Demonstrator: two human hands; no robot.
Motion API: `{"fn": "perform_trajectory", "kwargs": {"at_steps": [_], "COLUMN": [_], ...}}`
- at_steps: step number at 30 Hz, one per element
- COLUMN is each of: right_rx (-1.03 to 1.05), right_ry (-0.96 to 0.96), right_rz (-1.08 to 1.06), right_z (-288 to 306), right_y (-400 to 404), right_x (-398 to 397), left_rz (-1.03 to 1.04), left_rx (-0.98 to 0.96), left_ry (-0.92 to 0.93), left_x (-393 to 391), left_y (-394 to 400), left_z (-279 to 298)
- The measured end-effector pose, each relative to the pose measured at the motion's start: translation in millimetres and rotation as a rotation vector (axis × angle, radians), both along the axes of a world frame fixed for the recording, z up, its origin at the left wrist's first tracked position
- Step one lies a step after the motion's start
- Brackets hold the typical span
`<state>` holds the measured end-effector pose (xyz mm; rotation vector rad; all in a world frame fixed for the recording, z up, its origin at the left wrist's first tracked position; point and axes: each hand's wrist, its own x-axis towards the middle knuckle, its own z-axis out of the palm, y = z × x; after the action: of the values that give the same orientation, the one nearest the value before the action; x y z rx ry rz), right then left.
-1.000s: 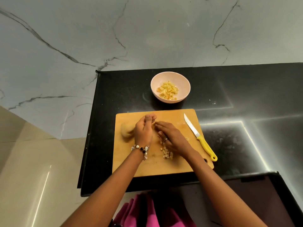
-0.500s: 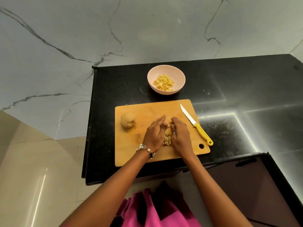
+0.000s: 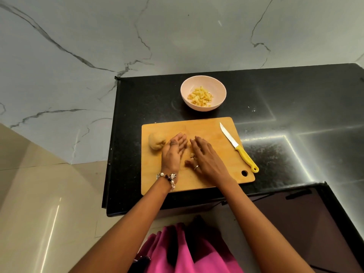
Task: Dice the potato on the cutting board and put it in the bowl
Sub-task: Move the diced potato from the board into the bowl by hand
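Note:
On the wooden cutting board point(image 3: 216, 172) my left hand point(image 3: 174, 154) and my right hand point(image 3: 206, 158) lie side by side with straight fingers, edges down. A few diced potato pieces point(image 3: 191, 156) show in the gap between them; the rest are hidden under my palms. An uncut potato chunk point(image 3: 156, 141) sits at the board's left end, just left of my left hand. The pink bowl point(image 3: 218, 87) behind the board holds yellow potato dice point(image 3: 200, 96). A yellow-handled knife point(image 3: 239, 147) lies free on the board's right side.
The board rests on a black countertop point(image 3: 285, 107) whose left edge drops off beside the board. A marble wall point(image 3: 177, 36) rises behind. A dark glass surface point(image 3: 295, 223) lies at the near right. Pink clothing point(image 3: 177, 251) shows below.
Both hands have come together over the diced pieces near the board's middle. The left hand left the potato chunk, and its fingers have straightened. The camera has shifted.

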<state>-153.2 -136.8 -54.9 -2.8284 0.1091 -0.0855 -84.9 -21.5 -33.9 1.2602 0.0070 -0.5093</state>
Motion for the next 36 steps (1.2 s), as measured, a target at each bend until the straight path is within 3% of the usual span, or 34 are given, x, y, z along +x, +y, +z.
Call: {"fn": "perform_trajectory", "kwargs": {"at_steps": [7,12,19,23,28,31,36], "right_rx": [0.197,0.569,0.757,0.886,0.924,0.967,1.404], "right_ry": [-0.154,-0.421,-0.555,-0.547,-0.493,-0.446,-0.494], "right_rz": [-0.010,-0.352,-0.576,-0.631,-0.627,-0.570,-0.675], "right_z": [0.3,5.6,2.5,1.8,5.5,4.4,5.4], "right_y": [-7.6,-6.8,-7.8,-0.2,-2.6,1.2,4.3], "right_x": [32.3,20.7,13.9,10.6,18.0,25.8,27.9], "left_rz": [0.078,0.069,0.038,0.066,-0.088,-0.131,0.032], "left_rx": [0.069,0.174,0.359,0.518,0.677,0.674,0.453], "left_ry": [0.011,-0.046,-0.301,-0.552,-0.785,-0.770,-0.505], "left_x": [0.8,3.3,6.1,4.3,2.9,-2.2,-19.8], "left_y": [-5.6,-1.9,-3.8,-13.4,-38.0,-52.5,-68.5], "left_z": [4.7,6.8,-4.6,-9.6,-18.8,-18.9,-9.5]}}
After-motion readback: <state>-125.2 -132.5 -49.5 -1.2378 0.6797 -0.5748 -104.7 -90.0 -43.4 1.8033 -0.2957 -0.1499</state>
